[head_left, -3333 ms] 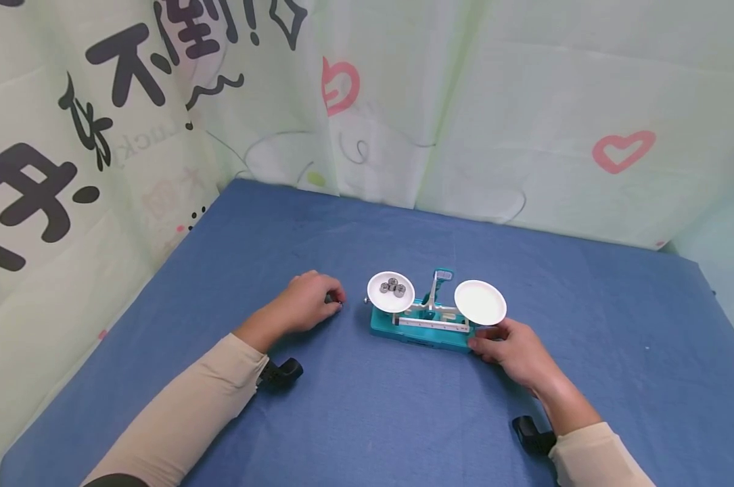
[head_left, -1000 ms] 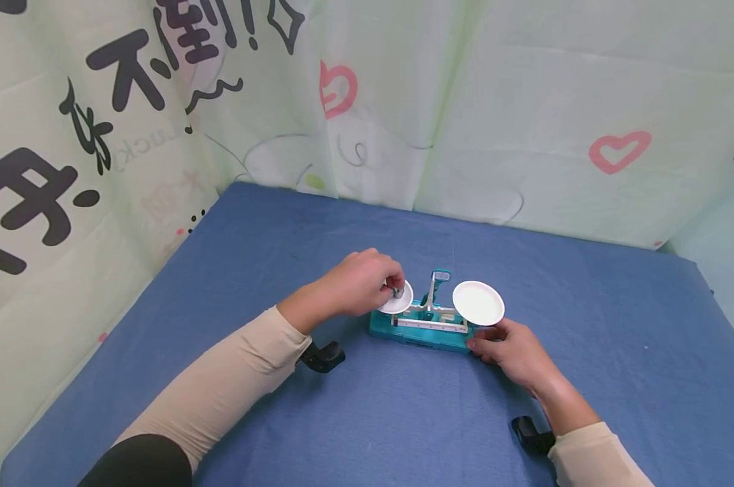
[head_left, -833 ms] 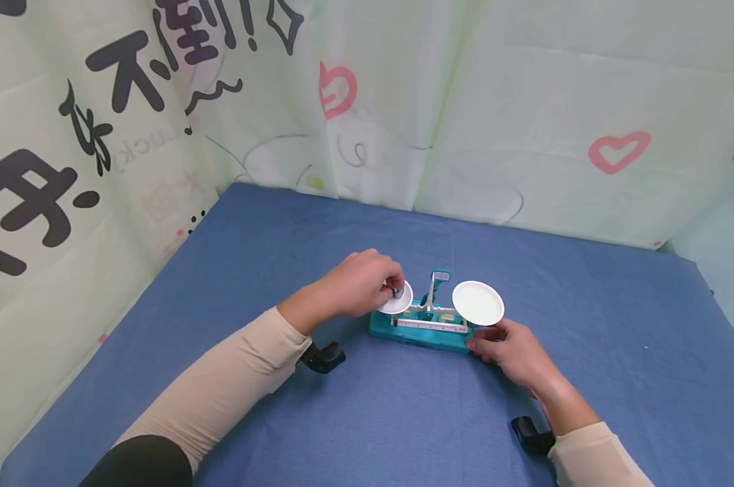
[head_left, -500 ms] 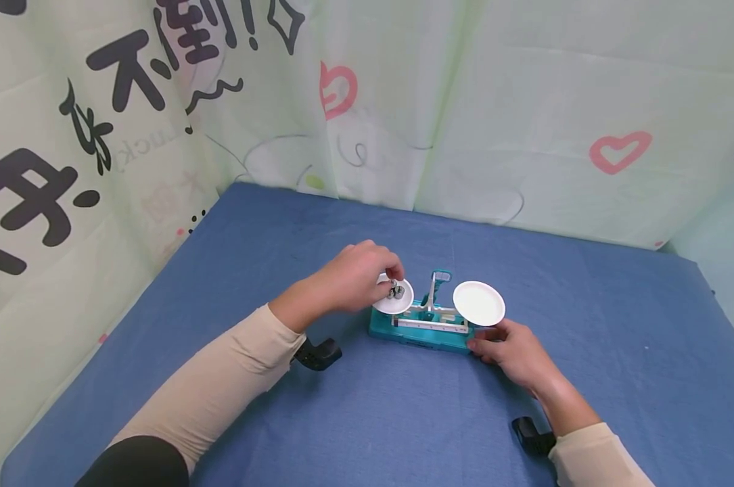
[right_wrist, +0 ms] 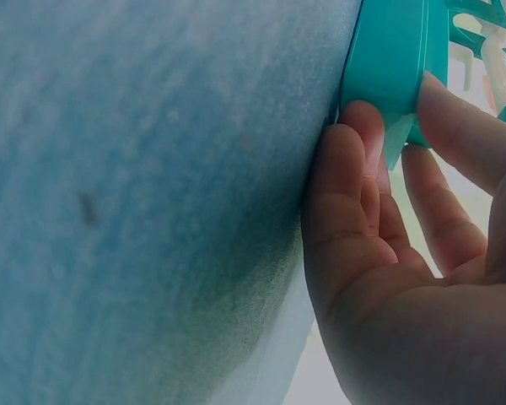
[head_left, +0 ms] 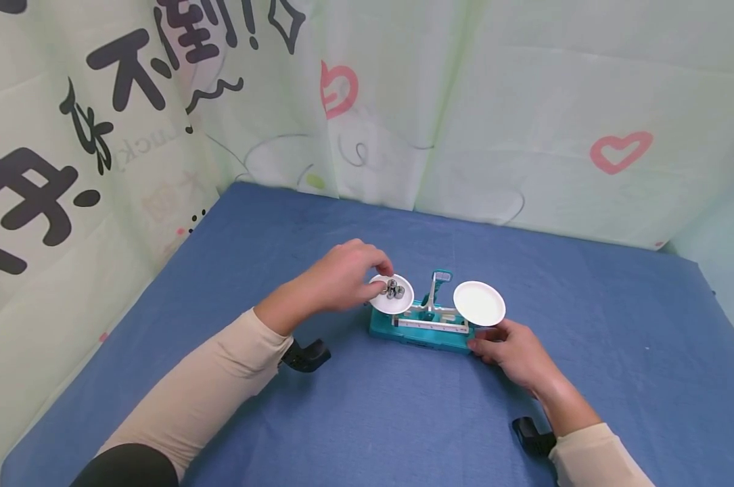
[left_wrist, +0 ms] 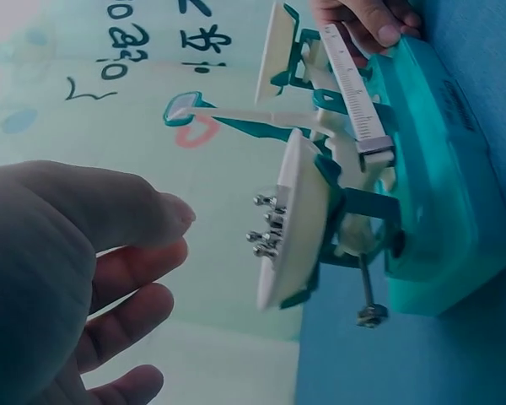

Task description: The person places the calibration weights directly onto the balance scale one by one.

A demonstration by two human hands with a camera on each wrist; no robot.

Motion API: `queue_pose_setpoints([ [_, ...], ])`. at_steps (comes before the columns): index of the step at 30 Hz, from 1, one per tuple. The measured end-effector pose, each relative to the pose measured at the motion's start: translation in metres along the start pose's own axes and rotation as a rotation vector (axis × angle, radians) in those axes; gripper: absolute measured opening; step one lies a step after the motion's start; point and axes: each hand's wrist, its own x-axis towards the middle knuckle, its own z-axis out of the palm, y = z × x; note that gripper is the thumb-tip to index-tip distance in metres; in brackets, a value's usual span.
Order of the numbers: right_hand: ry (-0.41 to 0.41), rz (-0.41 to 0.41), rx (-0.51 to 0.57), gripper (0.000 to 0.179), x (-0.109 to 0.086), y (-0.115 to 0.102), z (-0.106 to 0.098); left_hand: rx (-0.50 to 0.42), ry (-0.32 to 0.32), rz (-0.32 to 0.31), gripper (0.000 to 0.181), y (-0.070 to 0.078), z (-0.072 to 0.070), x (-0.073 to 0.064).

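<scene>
A small teal balance scale [head_left: 424,337] with two white pans stands on the blue cloth. Several shiny metal weights [left_wrist: 271,221] are grouped on its left pan [head_left: 391,308], while the right pan [head_left: 479,303] holds nothing. My left hand [head_left: 342,276] hovers at the left pan's outer edge, fingers relaxed and parted. In the left wrist view, its fingertips are apart from the weights and nothing is between them. My right hand [head_left: 515,352] grips the right end of the base, thumb on its upper edge and fingers against the end, also seen in the right wrist view.
The blue cloth-covered table [head_left: 391,419] spreads around the scale. Pale printed curtains [head_left: 525,101] hang along its back and left edges. A black wrist device [head_left: 306,356] projects below the left wrist, and another black device [head_left: 532,436] sits by the right wrist.
My left hand came from the left with a small weight, put it on the left pan among the others, released it and drew back slightly left. The right hand stayed on the base.
</scene>
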Motion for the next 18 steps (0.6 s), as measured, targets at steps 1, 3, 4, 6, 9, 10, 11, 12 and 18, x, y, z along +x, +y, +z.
queue_pose_setpoints([
  [1, 0.000, 0.002, 0.001, 0.042, 0.000, 0.000, 0.000, -0.004, 0.005, -0.001, 0.022, -0.001, 0.001, -0.001],
  [3, -0.001, 0.004, 0.001, 0.042, 0.000, -0.001, 0.000, -0.019, 0.015, 0.003, 0.022, -0.004, 0.002, -0.004],
  [4, -0.001, 0.005, 0.001, 0.042, 0.000, -0.001, 0.000, -0.028, 0.021, 0.005, 0.022, -0.006, 0.003, -0.005],
  [6, -0.001, 0.003, -0.001, 0.042, 0.000, -0.001, 0.000, -0.047, 0.032, 0.010, 0.022, -0.009, 0.004, -0.007],
  [9, -0.003, -0.002, 0.001, 0.042, 0.000, 0.000, 0.000, -0.075, 0.046, 0.000, 0.022, -0.013, 0.007, -0.010],
  [10, -0.004, -0.003, 0.003, 0.042, -0.001, 0.000, 0.000, -0.081, 0.050, -0.007, 0.022, -0.015, 0.007, -0.011],
  [11, -0.005, -0.004, 0.005, 0.042, -0.001, 0.000, 0.000, -0.087, 0.054, -0.011, 0.022, -0.017, 0.008, -0.012],
  [12, -0.005, -0.005, 0.006, 0.042, -0.001, 0.000, 0.000, -0.091, 0.058, -0.019, 0.022, -0.018, 0.008, -0.014],
  [18, -0.005, -0.004, 0.010, 0.042, 0.000, 0.000, 0.000, -0.115, 0.074, -0.058, 0.024, -0.029, 0.011, -0.022],
])
